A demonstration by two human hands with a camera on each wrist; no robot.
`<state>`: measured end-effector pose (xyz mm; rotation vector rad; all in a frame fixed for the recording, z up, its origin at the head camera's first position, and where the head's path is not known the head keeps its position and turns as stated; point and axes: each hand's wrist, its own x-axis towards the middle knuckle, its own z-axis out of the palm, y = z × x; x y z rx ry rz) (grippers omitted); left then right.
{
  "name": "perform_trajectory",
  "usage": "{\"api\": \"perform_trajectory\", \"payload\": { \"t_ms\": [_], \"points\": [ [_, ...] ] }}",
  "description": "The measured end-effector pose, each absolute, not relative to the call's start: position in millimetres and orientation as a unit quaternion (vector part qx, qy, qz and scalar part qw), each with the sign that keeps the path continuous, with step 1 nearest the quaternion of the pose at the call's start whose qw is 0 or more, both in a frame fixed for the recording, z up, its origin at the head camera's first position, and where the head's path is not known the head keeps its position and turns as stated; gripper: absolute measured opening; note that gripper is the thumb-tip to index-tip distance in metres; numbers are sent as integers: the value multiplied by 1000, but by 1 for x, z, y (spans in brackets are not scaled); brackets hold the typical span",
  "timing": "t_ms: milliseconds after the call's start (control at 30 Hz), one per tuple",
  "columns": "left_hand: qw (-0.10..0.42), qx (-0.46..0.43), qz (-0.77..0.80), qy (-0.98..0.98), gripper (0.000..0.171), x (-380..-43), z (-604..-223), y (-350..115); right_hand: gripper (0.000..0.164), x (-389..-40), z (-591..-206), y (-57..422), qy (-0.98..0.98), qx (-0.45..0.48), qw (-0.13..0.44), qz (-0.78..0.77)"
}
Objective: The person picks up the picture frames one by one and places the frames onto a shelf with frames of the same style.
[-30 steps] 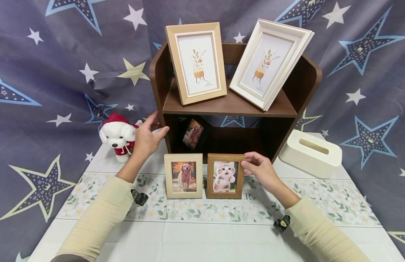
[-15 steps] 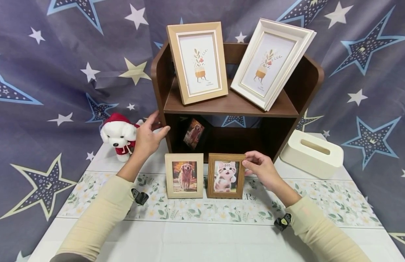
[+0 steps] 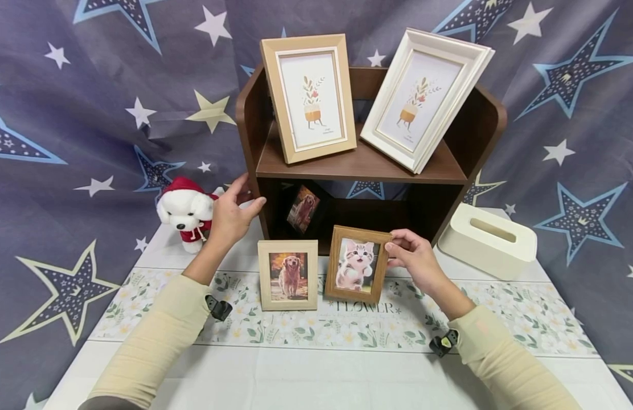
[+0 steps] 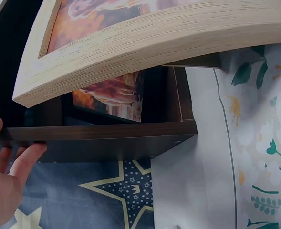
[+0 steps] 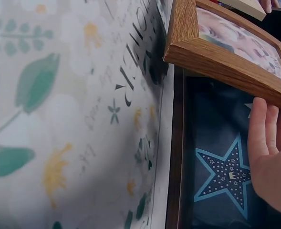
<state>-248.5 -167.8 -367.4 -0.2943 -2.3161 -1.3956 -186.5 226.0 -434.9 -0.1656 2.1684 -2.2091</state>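
Note:
In the head view my right hand (image 3: pixel 416 259) pinches the right edge of a brown wooden photo frame (image 3: pixel 333 267) with a kitten picture. That frame is tilted, its lower edge raised off the tablecloth, in front of the lower compartment. My left hand (image 3: pixel 233 213) holds the left side panel of a dark brown two-tier shelf (image 3: pixel 347 162), thumb at the front edge and fingers along the outside, as the left wrist view shows too. A pale wooden photo frame (image 3: pixel 262 279) with a dog picture stands upright on the table, left of the kitten frame.
A tan frame (image 3: pixel 275 97) and a white frame (image 3: pixel 385 85) lean on the upper tier. Inside the lower compartment sits a dark frame (image 3: pixel 320 219) with a dog picture. A plush dog (image 3: pixel 185 210) is at left, a cream tissue box (image 3: pixel 483 250) at right.
My right hand has lifted the kitten photo frame off the tablecloth and tilted it, moving it slightly right and uncovering printed lettering. The left hand stays on the shelf panel.

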Motion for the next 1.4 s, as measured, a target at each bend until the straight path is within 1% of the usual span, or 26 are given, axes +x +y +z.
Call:
{"api": "perform_trajectory", "payload": {
  "t_ms": [333,500,767,1200,1400],
  "points": [
    [210,-106,-501,-833,60,-249,-368,-169,15,-193,-429,226,704,-34,5,-709],
    [209,-105,-500,-834,60,-249,-367,-169,17,-196,-428,224,691,-24,-3,-723],
    [209,-104,-499,-835,61,-249,-367,-170,13,-204,-424,221,678,-8,-24,-734],
    [214,-112,-493,-836,63,-249,-369,-169,18,-218,-423,212,677,17,-45,-734],
    [214,-108,-490,-838,63,-249,-369,-169,13,-222,-423,209,671,26,-64,-738]
  ]
}}
